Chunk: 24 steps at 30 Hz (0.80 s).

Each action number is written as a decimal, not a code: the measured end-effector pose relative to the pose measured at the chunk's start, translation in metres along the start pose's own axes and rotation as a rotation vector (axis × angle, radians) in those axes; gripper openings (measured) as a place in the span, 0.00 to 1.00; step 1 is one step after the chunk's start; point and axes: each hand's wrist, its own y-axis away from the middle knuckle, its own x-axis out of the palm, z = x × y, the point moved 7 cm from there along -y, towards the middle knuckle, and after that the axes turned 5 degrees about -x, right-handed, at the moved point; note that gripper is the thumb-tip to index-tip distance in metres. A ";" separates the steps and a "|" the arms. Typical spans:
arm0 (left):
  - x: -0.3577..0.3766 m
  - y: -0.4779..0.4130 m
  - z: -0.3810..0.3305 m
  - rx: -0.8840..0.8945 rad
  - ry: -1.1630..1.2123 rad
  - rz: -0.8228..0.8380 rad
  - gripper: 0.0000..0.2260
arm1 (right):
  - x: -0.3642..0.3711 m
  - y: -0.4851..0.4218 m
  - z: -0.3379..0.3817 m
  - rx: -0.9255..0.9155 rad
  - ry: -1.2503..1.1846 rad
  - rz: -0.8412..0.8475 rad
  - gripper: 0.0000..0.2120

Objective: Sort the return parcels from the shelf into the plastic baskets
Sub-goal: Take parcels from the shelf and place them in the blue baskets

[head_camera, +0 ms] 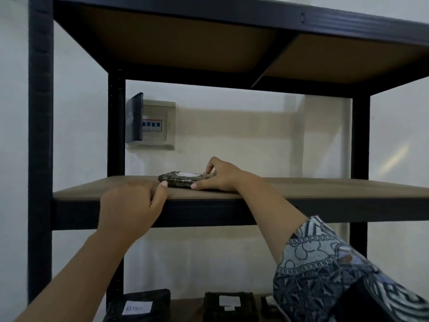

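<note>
I saw the parcel (183, 180), dark and flat with a white label (189, 174) facing up, lying on the board (325, 188) of the middle shelf, near the board's front edge and left of its middle. The parcel's near side sat just back from that edge. The board ran bare to the right of the parcel, with a shorter bare stretch to the left before the back post (116, 126). Above the board there was tall open room up to the top shelf (185, 43).

My right hand (222, 176) held the parcel's right end: thumb laid flat along the near side, index finger arched over onto the top by the label, a narrow pinch closed on the parcel. Its forearm rose across the board's front edge from a patterned sleeve (325, 263).

My left hand (126, 205) reached over the board's front edge, back towards me, thumb tip touching the parcel's left near corner. Its fingers were hidden behind the hand, so I could not tell whether it gripped.

Behind the board, a breaker box (153, 123) hung on the wall. Below the board lay more dark labelled parcels (139, 305).
</note>
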 end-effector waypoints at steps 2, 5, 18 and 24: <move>-0.003 0.002 -0.002 0.032 0.028 -0.033 0.25 | -0.004 -0.001 0.000 -0.019 0.056 -0.061 0.29; -0.006 0.005 -0.002 0.077 0.063 -0.060 0.22 | -0.015 0.001 0.004 -0.065 0.144 -0.202 0.30; -0.012 0.053 -0.067 0.088 0.006 0.046 0.32 | -0.094 0.132 -0.042 -0.194 0.138 -0.401 0.30; -0.019 0.105 -0.180 0.149 0.060 0.063 0.32 | -0.137 0.247 -0.112 -0.194 0.173 -0.404 0.32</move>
